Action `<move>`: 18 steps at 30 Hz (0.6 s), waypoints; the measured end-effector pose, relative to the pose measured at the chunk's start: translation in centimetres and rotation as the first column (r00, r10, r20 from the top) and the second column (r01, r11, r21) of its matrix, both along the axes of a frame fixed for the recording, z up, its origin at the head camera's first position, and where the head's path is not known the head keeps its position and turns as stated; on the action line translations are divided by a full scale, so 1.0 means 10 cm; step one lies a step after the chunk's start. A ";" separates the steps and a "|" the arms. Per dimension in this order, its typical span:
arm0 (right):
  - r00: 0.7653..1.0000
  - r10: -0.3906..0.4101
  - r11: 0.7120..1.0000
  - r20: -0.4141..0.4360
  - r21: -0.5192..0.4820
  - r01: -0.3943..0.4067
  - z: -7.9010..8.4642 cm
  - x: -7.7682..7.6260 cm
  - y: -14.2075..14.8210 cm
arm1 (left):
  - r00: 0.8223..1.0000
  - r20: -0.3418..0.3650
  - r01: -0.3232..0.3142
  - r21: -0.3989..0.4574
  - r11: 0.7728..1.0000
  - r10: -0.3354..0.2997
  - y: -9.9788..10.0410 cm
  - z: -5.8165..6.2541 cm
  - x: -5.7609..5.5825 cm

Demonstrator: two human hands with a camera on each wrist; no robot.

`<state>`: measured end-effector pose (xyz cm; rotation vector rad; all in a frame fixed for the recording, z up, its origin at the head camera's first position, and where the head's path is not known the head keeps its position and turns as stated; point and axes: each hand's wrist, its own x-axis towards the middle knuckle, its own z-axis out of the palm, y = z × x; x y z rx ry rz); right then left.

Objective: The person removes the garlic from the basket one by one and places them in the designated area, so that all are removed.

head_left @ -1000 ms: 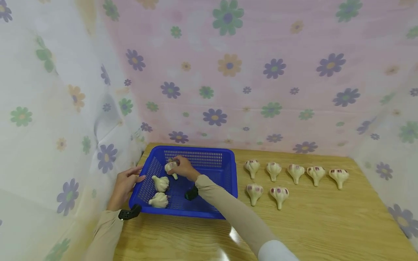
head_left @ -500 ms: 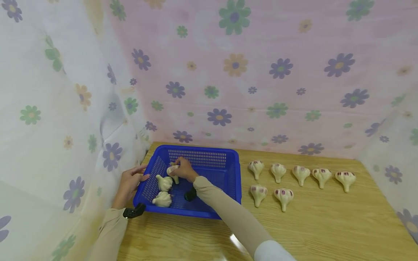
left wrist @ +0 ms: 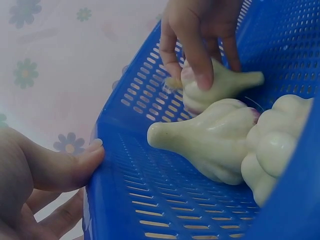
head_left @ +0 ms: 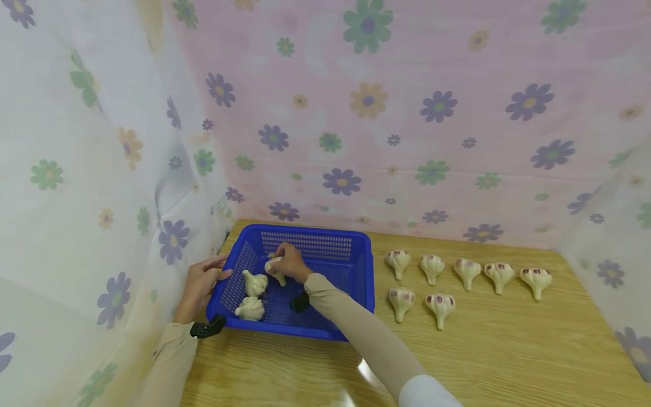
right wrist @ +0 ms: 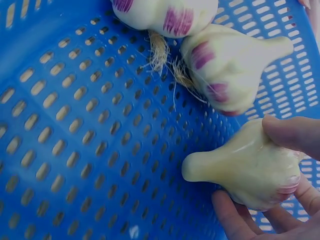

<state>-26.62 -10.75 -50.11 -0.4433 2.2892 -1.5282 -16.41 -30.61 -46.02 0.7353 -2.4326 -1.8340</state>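
My right hand (head_left: 292, 264) holds a garlic bulb (head_left: 275, 269) inside the blue plastic basket (head_left: 330, 333), near its far left corner. In the right wrist view the thumb (right wrist: 295, 134) lies on top of this bulb and the fingers curl below it, with the stem pointing left. Two more garlic bulbs, one in the middle (head_left: 255, 283) and one nearer the front (head_left: 250, 309), lie along the basket's left side, stems to the left. The left hand (head_left: 199, 284) grips the basket's left rim, thumb on the edge and fingers outside the wall.
On the wooden table (head_left: 488, 350), right of the basket, several garlic bulbs lie in two rows, including a back-row bulb (head_left: 467, 272) and a front-row bulb (head_left: 440, 308). A floral cloth (head_left: 396, 169) hangs behind and at both sides, close to the left forearm.
The garlic bulb in my right hand has turned slightly, its stem now slanting more to the right. My left hand stays on the basket rim. The head view has shifted a little.
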 end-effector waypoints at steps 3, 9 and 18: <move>1.000 0.002 1.000 0.009 0.015 -0.002 0.01 -0.03 0.06 | 1.000 -0.003 0.003 -0.004 1.000 -0.003 0.00 -0.02 0.00; 0.999 0.031 0.999 0.024 -0.018 -0.030 0.11 -0.08 0.13 | 1.000 -0.007 0.010 -0.023 1.000 -0.010 -0.05 0.03 0.01; 0.996 0.075 0.996 0.053 -0.046 -0.073 0.31 -0.05 0.39 | 0.999 0.015 0.033 0.008 0.999 -0.034 0.01 0.02 0.04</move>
